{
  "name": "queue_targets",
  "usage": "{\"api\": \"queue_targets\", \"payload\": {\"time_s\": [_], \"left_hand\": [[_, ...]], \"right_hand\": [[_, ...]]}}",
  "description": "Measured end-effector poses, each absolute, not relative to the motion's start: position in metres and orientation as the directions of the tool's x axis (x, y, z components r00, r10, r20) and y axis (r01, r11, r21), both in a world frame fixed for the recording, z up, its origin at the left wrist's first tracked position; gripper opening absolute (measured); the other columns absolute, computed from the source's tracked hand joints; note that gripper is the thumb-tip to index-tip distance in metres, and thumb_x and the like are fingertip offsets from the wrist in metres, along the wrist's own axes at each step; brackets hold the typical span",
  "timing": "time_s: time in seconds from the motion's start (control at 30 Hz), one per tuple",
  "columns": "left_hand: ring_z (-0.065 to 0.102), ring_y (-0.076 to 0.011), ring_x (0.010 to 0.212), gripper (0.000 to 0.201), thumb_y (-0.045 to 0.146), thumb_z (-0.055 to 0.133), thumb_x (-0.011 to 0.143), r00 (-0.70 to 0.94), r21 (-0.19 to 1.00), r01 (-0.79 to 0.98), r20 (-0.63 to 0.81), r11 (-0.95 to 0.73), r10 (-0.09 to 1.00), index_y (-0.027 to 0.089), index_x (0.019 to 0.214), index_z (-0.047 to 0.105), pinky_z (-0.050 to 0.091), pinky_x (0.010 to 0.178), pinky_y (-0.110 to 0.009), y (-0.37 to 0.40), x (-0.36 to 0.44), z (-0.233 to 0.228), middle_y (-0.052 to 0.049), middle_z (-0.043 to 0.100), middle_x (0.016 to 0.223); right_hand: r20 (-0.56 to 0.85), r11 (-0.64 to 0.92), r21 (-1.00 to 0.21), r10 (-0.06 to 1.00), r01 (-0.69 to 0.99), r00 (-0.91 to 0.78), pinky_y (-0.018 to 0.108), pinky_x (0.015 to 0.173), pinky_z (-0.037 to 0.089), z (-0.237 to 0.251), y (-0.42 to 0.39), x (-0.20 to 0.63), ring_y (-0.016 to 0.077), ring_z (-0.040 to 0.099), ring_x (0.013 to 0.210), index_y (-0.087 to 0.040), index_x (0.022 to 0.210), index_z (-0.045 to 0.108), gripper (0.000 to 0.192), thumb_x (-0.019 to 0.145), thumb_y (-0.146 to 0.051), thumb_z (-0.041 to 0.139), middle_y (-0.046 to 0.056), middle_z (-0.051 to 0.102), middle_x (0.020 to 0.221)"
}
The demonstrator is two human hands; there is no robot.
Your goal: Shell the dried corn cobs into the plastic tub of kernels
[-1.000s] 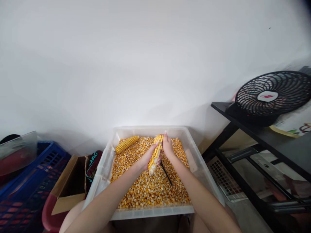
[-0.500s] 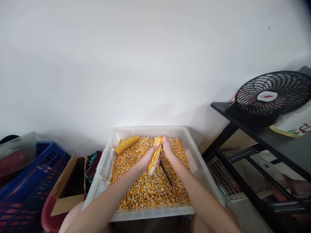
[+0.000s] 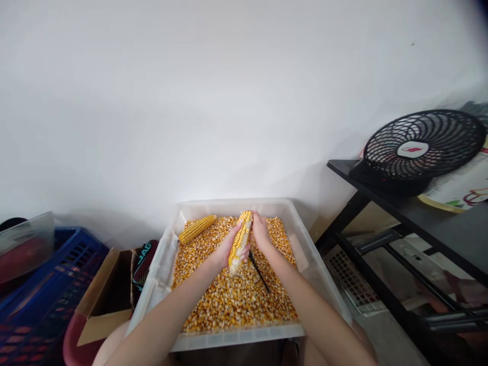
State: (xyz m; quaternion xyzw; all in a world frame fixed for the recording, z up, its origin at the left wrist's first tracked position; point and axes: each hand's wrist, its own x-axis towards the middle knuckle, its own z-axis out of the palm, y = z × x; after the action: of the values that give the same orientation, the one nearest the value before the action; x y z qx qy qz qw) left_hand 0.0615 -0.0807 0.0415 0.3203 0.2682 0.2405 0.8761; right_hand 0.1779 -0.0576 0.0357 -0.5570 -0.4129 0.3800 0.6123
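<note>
My left hand [image 3: 226,247] is wrapped round an ear of corn [image 3: 239,243], held tilted above the tub with its pale butt end toward me. A bare strip of cob shows along its right side, with yellow kernels on the rest. At the upper right of the ear, my right hand [image 3: 261,231] is closed against it; its fingertips are partly hidden. Loose corn kernels [image 3: 236,305] fill the bottom of a translucent plastic tub [image 3: 238,334]. A second ear of corn [image 3: 197,229] lies on the kernels at the back left. Below my right hand, a thin black rod [image 3: 260,274] rests on the kernels.
Left of the tub stand a blue plastic crate [image 3: 82,254], an open cardboard box [image 3: 101,292] in a red basin [image 3: 74,333], and a black-and-teal item [image 3: 144,264]. On the right, a black fan [image 3: 423,147] sits on a black rack [image 3: 348,173]. A white wall [image 3: 236,101] rises behind.
The ear has turned in my hands, so its bare strip now faces up and right. My right hand has shifted slightly along its side. The view has moved a little.
</note>
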Motion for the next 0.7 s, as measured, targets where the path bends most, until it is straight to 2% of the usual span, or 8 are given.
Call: {"api": "queue_targets", "payload": {"time_s": [0.1, 0.17, 0.27, 0.4, 0.53, 0.63, 0.7], "left_hand": [[0.042, -0.012, 0.032, 0.048, 0.062, 0.044, 0.078, 0.595, 0.771, -0.243, -0.361, 0.589, 0.718, 0.017, 0.065, 0.055, 0.037, 0.036, -0.025, -0.082, 0.069, 0.037, -0.001, 0.048, 0.04], [0.043, -0.0123, 0.031, 0.047, 0.061, 0.046, 0.078, 0.51, 0.803, -0.247, -0.368, 0.543, 0.777, 0.018, 0.061, 0.054, 0.037, 0.036, -0.025, -0.083, 0.072, 0.033, -0.001, 0.049, 0.04], [0.044, -0.0123, 0.031, 0.048, 0.061, 0.047, 0.077, 0.467, 0.82, -0.257, -0.357, 0.511, 0.809, 0.018, 0.059, 0.053, 0.036, 0.036, -0.025, -0.085, 0.074, 0.028, -0.001, 0.05, 0.04], [0.042, -0.012, 0.03, 0.05, 0.064, 0.045, 0.077, 0.503, 0.783, -0.273, -0.38, 0.56, 0.776, 0.018, 0.056, 0.051, 0.035, 0.035, -0.026, -0.086, 0.072, 0.028, -0.001, 0.047, 0.038], [0.041, -0.0111, 0.03, 0.054, 0.066, 0.038, 0.078, 0.611, 0.705, -0.312, -0.366, 0.637, 0.703, 0.019, 0.055, 0.048, 0.037, 0.036, -0.025, -0.084, 0.07, 0.034, 0.0, 0.045, 0.037], [0.043, -0.0115, 0.032, 0.055, 0.068, 0.038, 0.077, 0.643, 0.703, -0.331, -0.32, 0.629, 0.696, 0.019, 0.054, 0.047, 0.038, 0.037, -0.024, -0.082, 0.069, 0.036, 0.0, 0.046, 0.038], [0.044, -0.0117, 0.032, 0.054, 0.067, 0.039, 0.077, 0.63, 0.714, -0.329, -0.322, 0.618, 0.707, 0.019, 0.055, 0.048, 0.039, 0.037, -0.025, -0.081, 0.069, 0.037, 0.0, 0.047, 0.039]], "right_hand": [[0.04, 0.072, -0.994, 0.944, -0.086, 0.326, 0.025, 0.062, 0.041, 0.034, -0.055, 0.176, 0.0155, 0.053, 0.063, -0.019, 0.074, 0.059, 0.054, 0.077, -0.066, 0.034, 0.0, 0.059, 0.065], [0.088, 0.095, -0.995, 0.952, -0.012, 0.293, 0.025, 0.065, 0.042, 0.031, -0.055, 0.174, 0.0157, 0.054, 0.068, -0.019, 0.075, 0.058, 0.049, 0.076, -0.065, 0.039, 0.0, 0.059, 0.069], [0.162, 0.149, -0.986, 0.957, 0.071, 0.24, 0.026, 0.071, 0.042, 0.026, -0.055, 0.173, 0.0158, 0.054, 0.073, -0.02, 0.078, 0.056, 0.044, 0.08, -0.061, 0.04, 0.0, 0.059, 0.074], [0.171, 0.16, -0.985, 0.961, 0.071, 0.217, 0.027, 0.077, 0.042, 0.021, -0.056, 0.175, 0.0165, 0.055, 0.08, -0.021, 0.086, 0.056, 0.044, 0.084, -0.06, 0.033, 0.002, 0.06, 0.082], [0.168, 0.149, -0.984, 0.96, 0.097, 0.223, 0.029, 0.079, 0.042, 0.021, -0.057, 0.176, 0.0177, 0.055, 0.081, -0.022, 0.08, 0.055, 0.043, 0.083, -0.06, 0.035, 0.002, 0.06, 0.082], [0.146, 0.143, -0.989, 0.966, 0.029, 0.215, 0.03, 0.078, 0.043, 0.026, -0.058, 0.174, 0.0182, 0.056, 0.081, -0.022, 0.083, 0.056, 0.042, 0.083, -0.059, 0.035, 0.002, 0.061, 0.083], [0.126, 0.132, -0.991, 0.975, -0.02, 0.182, 0.029, 0.075, 0.044, 0.029, -0.059, 0.173, 0.0184, 0.057, 0.082, -0.022, 0.092, 0.056, 0.039, 0.082, -0.057, 0.04, 0.002, 0.062, 0.086]]}}
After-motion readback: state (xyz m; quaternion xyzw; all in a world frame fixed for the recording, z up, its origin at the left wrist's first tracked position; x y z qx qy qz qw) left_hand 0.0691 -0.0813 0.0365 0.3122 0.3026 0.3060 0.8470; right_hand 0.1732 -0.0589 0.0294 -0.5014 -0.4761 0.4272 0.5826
